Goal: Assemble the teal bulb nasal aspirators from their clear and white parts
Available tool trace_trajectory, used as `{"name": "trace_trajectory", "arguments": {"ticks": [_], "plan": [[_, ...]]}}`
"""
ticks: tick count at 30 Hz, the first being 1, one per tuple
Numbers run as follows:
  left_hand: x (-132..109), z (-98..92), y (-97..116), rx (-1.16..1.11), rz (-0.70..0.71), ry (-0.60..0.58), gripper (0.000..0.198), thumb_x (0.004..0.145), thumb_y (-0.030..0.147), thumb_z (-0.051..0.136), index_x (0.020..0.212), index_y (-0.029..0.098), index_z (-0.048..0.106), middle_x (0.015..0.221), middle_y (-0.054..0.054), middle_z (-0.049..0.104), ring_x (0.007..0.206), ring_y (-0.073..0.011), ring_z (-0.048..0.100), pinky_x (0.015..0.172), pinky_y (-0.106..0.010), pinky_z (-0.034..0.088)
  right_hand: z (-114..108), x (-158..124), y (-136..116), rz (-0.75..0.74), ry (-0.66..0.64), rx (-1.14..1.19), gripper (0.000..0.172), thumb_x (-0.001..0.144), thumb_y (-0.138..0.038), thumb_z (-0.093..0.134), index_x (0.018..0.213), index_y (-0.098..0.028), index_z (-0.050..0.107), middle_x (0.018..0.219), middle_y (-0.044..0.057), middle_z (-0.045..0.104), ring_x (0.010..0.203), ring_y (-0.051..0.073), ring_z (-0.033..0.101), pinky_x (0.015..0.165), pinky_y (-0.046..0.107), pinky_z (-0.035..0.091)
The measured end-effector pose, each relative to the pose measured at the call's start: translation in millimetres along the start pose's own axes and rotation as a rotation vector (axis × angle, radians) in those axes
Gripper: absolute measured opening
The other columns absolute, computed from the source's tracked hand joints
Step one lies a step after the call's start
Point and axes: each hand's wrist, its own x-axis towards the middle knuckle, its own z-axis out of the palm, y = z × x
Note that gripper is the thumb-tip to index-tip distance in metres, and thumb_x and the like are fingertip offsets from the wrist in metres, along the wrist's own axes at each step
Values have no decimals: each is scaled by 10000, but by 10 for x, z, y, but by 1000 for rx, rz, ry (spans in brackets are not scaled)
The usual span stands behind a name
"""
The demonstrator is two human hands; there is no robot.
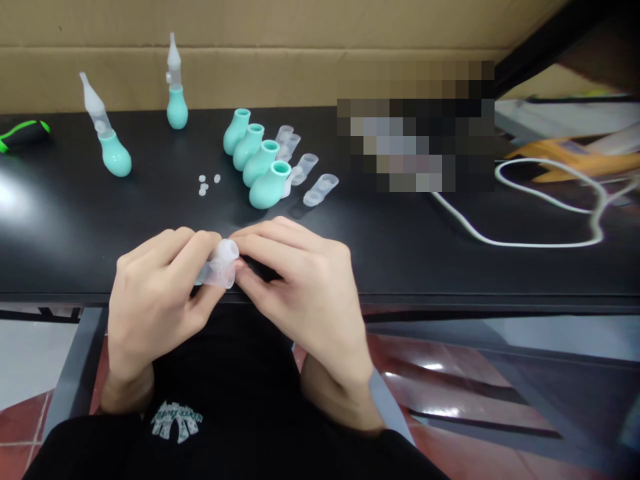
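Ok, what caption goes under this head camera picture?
Both hands, left hand and right hand, pinch a clear tube near teal bulbs.

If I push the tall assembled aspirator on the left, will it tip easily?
Probably yes: the aspirator already leans, its clear tip high above a rounded teal bulb. It looks light, and may roll on the glossy table.

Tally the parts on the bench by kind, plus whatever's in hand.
Assembled units, teal bulb with clear tip: 2
Loose teal bulbs: 4
Loose clear pieces on the table: 4
Small white discs: about 4, too small to be sure
Clear piece held by left hand and right hand: 1
Total: about 15
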Motion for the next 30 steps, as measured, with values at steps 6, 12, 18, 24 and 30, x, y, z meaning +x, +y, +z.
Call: {"name": "trace_trajectory", "arguments": {"ticks": [6,12,18,24,30], "plan": [[-5,-5,6,9,-24,-9,179,1108,266,645,940,204,653,770,20,656,669,-131,549,609,-309,419,-12,2,4,-1,-4,-3,218,1015,-72,651,894,-203,776,924,29,829,785,184,699,715,322,551],[-14,-5,-2,14,-34,-17,182,1111,280,637,942,214,647,775,18,666,678,-135,565,615,-312,423,-12,6,-7,-3,1,-9,244,1024,-80,629,895,-226,776,922,22,832,782,181,700,715,328,559],[-13,-3,-7,11,-25,-22,175,1105,262,641,939,208,652,781,12,665,681,-140,569,627,-324,425,-19,12,-7,-5,-9,-10,241,1022,-79,632,888,-218,775,918,26,830,784,185,701,709,325,554],[-2,-2,0,11,-16,-10,167,1096,250,657,936,203,651,771,20,654,664,-133,549,611,-317,415,-20,10,-1,-14,-2,-8,242,1023,-85,630,886,-217,779,911,24,829,774,182,705,705,318,556],[-2,-4,-3,13,-27,-17,171,1100,267,642,935,223,646,765,13,665,657,-151,569,606,-336,422,-16,8,-6,-4,2,-1,227,1016,-85,641,889,-215,777,911,26,830,783,188,710,697,328,564]]}}
